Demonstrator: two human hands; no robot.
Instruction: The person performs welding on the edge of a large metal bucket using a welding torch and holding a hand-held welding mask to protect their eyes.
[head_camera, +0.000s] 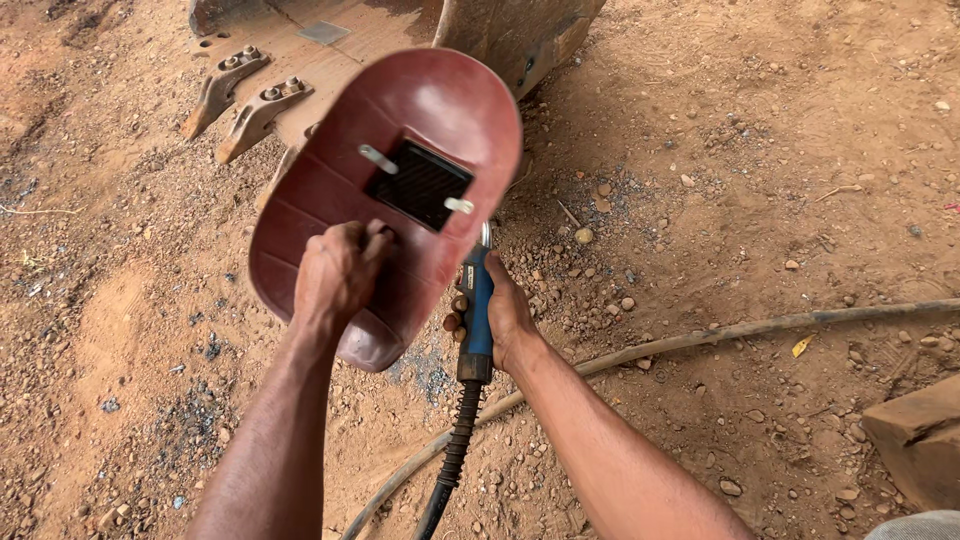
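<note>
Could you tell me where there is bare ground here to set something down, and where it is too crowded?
Bare dirt lies right of the right hand, between the hose and the excavator bucket. More lies left of the left hand. It is crowded under the welding shield, near the bucket teeth and torch.

The way forward is blocked by the shield (385, 200) and the bucket (400, 40) with its teeth (240, 100) behind it. Open dirt (760, 160) is left to the right, crossed lower down by a hose (760, 328) and bounded by a block (920, 435).
</note>
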